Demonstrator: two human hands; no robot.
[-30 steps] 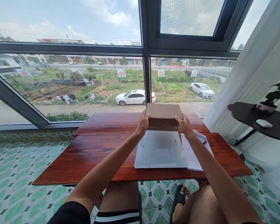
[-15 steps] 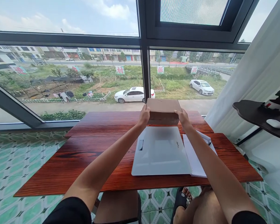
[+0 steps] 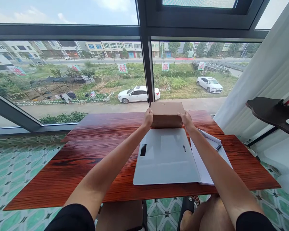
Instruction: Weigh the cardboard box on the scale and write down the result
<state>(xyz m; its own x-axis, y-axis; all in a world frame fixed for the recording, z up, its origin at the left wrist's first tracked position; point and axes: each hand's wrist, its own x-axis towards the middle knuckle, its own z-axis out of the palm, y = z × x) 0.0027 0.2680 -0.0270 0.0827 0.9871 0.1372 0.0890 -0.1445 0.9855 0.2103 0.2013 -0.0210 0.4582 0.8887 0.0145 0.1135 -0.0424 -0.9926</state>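
Desk (image 3: 91, 166) of red-brown wood fills the middle of the frame below a wide window, carrying a flat white tablet (image 3: 166, 157) at centre with loose papers (image 3: 207, 160) and a pen (image 3: 218, 147) just to its right. Beyond the tablet's far edge, slightly above centre frame, a closed brown cardboard box (image 3: 166, 114) is clasped at its ends, left hand (image 3: 147, 119) and right hand (image 3: 186, 120) each with grip pressed against a side. Whether the box rests on the desk or hovers just above it cannot be told; moving it on would seem to call for an even two-handed hold, clear of the tablet.

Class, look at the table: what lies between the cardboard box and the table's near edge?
In the head view, a flat white tablet lies between the cardboard box and the table edge.
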